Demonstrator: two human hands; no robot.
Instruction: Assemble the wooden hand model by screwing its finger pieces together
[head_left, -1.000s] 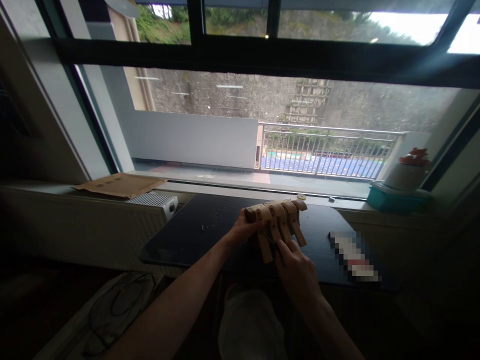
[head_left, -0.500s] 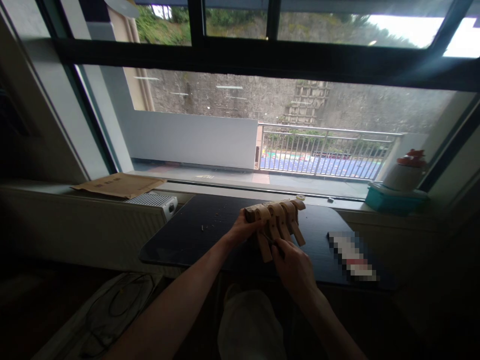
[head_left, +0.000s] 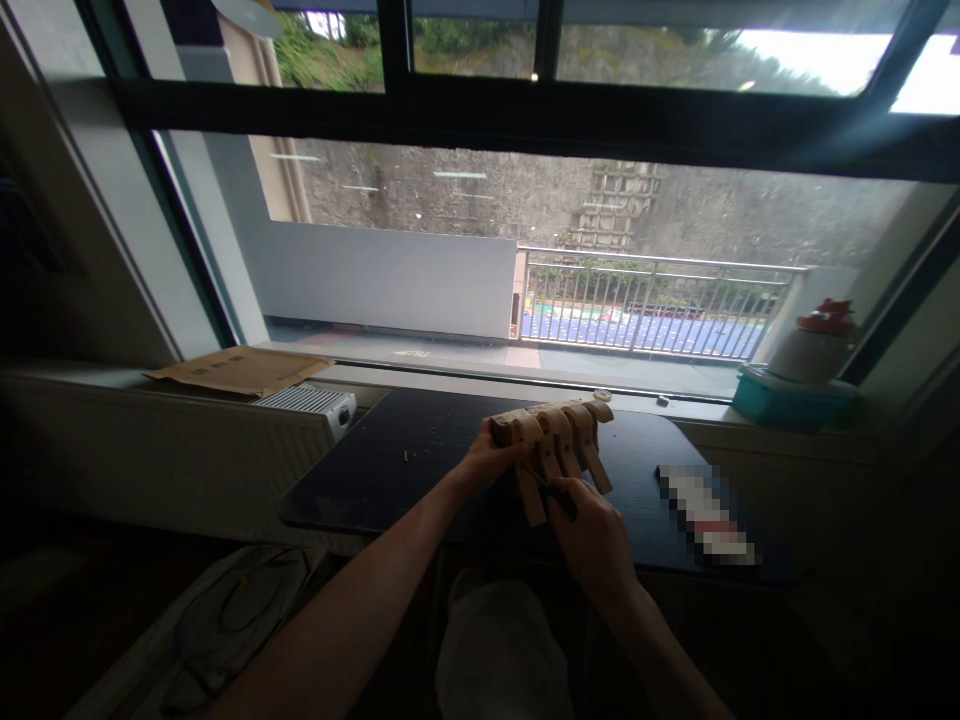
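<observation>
A light wooden model (head_left: 559, 436) with several finger-like jointed pieces is held just above the dark table (head_left: 360, 480). My left hand (head_left: 487, 462) grips its left end, fingers wrapped round it. My right hand (head_left: 589, 535) is closed on a thin dark tool (head_left: 551, 486) whose tip meets one of the lower wooden pieces. Several tiny light bits (head_left: 420, 448) lie loose on the table to the left of the model.
A blurred flat booklet (head_left: 705, 515) lies on the table at the right. A teal box with a white jar (head_left: 799, 385) stands on the sill at far right. A white device (head_left: 311, 405) and a cardboard sheet (head_left: 236, 370) sit at left. Cables (head_left: 240, 610) lie on the floor.
My right hand has shifted slightly up and left against the model with the tool. The left hand and the model stay almost still.
</observation>
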